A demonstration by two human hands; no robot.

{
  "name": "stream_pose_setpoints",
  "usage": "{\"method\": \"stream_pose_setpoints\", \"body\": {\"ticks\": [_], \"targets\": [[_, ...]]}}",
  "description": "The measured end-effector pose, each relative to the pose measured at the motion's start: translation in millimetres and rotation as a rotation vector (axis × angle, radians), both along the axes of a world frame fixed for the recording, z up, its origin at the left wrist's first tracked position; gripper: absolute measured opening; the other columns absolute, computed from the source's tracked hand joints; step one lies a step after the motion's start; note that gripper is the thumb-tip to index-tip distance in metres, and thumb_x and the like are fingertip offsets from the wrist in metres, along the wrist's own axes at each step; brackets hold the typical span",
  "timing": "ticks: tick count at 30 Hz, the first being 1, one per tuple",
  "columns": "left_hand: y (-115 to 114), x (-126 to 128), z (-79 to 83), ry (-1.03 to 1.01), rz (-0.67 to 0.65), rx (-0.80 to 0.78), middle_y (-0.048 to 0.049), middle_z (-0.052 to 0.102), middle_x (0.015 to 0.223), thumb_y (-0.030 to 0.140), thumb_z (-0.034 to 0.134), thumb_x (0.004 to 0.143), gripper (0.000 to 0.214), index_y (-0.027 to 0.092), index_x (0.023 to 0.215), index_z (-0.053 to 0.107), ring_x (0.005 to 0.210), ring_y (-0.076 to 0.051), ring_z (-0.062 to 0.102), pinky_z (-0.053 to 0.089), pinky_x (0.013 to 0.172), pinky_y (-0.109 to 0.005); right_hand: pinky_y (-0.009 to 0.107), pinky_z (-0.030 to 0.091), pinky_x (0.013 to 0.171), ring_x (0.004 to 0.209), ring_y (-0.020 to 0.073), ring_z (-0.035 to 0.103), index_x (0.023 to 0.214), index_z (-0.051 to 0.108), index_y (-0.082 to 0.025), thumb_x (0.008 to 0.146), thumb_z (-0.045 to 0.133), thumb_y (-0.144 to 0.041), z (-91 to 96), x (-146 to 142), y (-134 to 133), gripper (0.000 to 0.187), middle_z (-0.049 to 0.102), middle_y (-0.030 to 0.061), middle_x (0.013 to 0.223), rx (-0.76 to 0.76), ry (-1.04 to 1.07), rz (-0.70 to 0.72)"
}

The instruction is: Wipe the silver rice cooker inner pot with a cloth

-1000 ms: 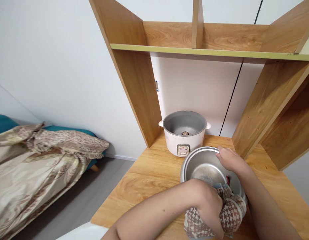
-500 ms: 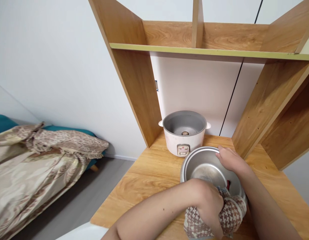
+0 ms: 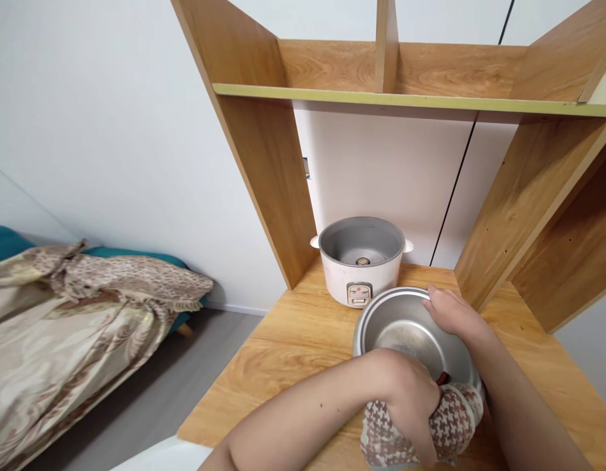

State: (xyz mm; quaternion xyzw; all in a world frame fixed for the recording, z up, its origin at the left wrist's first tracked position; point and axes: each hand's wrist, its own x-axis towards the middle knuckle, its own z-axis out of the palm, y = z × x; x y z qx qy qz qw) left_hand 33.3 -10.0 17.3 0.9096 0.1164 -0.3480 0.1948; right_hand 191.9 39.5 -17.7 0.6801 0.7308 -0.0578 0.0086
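Note:
A silver inner pot (image 3: 405, 333) rests on the wooden desk, its mouth facing me. My right hand (image 3: 450, 311) grips the far right rim, thumb over the edge. My left hand (image 3: 413, 399) is closed on a brown-and-white houndstooth cloth (image 3: 454, 422) at the near side of the pot. Part of the cloth hangs over the near rim; the fingertips are hidden. A small dark red bit (image 3: 442, 378) shows inside the pot beside the cloth. Just behind stands a white rice cooker body (image 3: 335, 281), lidless, with a grey inside and a front switch.
Wooden uprights (image 3: 263, 176) flank the desk (image 3: 248, 366), and a shelf with a yellow-green edge (image 3: 410, 99) spans above. To the left, a patterned cover (image 3: 111, 327) drapes a teal sofa (image 3: 136, 254). A white rounded edge (image 3: 165, 456) shows at the bottom.
The bluish part of the cloth inside the pot has gone out of sight, and the red bit sits slightly lower. My right hand and the pot stay nearly still.

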Motion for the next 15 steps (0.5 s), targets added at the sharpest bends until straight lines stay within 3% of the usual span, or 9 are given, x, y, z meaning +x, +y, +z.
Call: {"method": "stream_pose_setpoints", "body": {"ticks": [15], "targets": [[1.0,-0.2,-0.5,-0.013,0.008,-0.02,-0.0198,0.077,0.1,0.062,0.064,0.07,0.078,0.002,0.121,0.07,0.079,-0.03,0.07,0.055,0.072,-0.037,0.035,0.043,0.077,0.104,0.0304,0.069,0.116,0.059,-0.013,0.103,0.038,-0.031,-0.1,0.6,0.5,0.031,0.073,0.0203,0.114,-0.003,-0.002,-0.001]]}}
